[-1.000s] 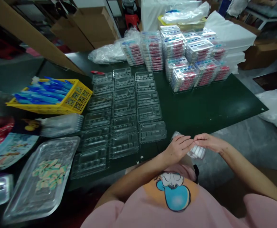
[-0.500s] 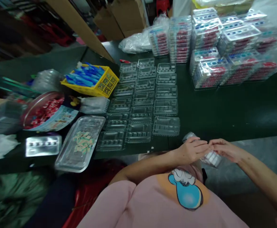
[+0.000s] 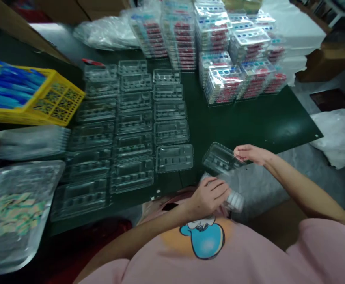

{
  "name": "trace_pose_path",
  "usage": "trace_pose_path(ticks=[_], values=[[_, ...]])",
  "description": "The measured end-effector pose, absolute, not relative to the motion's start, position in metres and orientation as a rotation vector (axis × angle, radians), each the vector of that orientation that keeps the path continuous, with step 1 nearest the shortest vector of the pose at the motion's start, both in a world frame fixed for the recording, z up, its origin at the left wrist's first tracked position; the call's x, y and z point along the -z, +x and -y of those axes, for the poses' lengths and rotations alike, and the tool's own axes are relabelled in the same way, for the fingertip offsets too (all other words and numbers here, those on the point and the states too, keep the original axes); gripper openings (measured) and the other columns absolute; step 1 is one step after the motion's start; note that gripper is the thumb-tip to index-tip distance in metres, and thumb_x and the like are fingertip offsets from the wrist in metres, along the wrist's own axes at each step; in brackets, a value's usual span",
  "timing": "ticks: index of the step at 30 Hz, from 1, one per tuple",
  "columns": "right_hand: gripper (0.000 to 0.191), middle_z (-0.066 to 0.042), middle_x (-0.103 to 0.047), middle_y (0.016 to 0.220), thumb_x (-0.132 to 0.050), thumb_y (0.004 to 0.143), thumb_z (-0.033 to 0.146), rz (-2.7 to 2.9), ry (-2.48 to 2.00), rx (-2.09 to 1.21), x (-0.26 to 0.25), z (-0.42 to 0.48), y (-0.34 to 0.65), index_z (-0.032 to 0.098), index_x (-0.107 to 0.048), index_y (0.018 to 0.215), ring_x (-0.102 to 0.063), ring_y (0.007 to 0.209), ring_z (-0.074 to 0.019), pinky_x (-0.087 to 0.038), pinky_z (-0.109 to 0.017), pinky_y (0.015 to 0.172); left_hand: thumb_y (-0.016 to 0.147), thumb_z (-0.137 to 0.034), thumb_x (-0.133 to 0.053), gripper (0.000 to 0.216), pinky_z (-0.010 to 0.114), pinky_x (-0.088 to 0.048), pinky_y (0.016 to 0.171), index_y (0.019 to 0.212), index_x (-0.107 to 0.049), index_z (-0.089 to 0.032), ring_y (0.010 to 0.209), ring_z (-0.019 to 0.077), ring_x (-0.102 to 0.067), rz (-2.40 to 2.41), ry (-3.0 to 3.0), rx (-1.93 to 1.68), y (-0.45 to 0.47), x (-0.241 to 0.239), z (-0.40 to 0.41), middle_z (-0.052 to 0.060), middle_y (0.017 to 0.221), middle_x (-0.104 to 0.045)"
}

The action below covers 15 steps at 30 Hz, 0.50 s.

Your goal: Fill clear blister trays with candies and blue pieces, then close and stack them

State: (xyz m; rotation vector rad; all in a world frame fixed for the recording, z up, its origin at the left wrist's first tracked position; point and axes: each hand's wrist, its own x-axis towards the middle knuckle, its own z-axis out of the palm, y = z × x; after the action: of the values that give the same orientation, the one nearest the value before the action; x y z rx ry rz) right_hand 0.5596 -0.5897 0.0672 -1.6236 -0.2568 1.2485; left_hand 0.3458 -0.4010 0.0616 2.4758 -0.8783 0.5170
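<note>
At the right hand [image 3: 252, 154], one clear tray [image 3: 219, 157]

It pinches the tray's right end. Left of it, nearer the body, the left hand [image 3: 209, 197] is clamped around a tray stack [image 3: 235, 201]. Farther left, laid-out trays [image 3: 135, 121] cover the green table [image 3: 228, 128] in three columns.

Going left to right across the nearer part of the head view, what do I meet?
Silver tray with small green-and-tan pieces, laid-out clear trays, left hand, right hand, white plastic bundle.
</note>
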Motion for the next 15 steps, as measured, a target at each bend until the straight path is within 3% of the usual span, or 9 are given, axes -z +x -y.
trace_pose_path(ticks=[5, 10, 15], values=[[0.016, 0.002, -0.053, 0.059, -0.062, 0.081, 0.029, 0.497, -2.033, -1.216, -0.053, 0.563, 0.604, 0.017, -0.062, 0.071, -0.044, 0.055, -0.0096, -0.034, -0.023, 0.055, 0.098, -0.021, -0.042, 0.027, 0.037, -0.042, 0.091, 0.115, -0.061, -0.014, 0.108, 0.0201, -0.059, 0.833, 2.491, -0.342, 0.342, -0.070, 0.410, 0.011, 0.112, -0.069], [0.020, -0.002, -0.062, 0.066, -0.052, 0.084, 0.015, 0.667, -2.364, -1.023, -0.036, 0.519, 0.603, 0.018, -0.065, 0.069, -0.055, 0.065, -0.0145, -0.040, -0.026, 0.065, 0.098, -0.021, -0.038, 0.030, 0.038, -0.042, 0.089, 0.116, -0.060, -0.012, 0.110, 0.0230, -0.056, 0.718, 2.495, -0.317, 0.349, -0.076, 0.410, 0.013, 0.114, -0.067], [0.017, -0.008, -0.065, 0.092, -0.050, 0.089, 0.022, 0.728, -2.377, -0.422, -0.039, 0.508, 0.585, 0.017, -0.065, 0.092, -0.057, 0.089, -0.0198, -0.041, -0.031, 0.085, 0.097, -0.017, -0.038, 0.034, 0.043, -0.042, 0.091, 0.123, -0.057, -0.009, 0.115, 0.0267, -0.052, 0.672, 2.481, -0.381, 0.356, -0.083, 0.402, 0.017, 0.119, -0.063]])
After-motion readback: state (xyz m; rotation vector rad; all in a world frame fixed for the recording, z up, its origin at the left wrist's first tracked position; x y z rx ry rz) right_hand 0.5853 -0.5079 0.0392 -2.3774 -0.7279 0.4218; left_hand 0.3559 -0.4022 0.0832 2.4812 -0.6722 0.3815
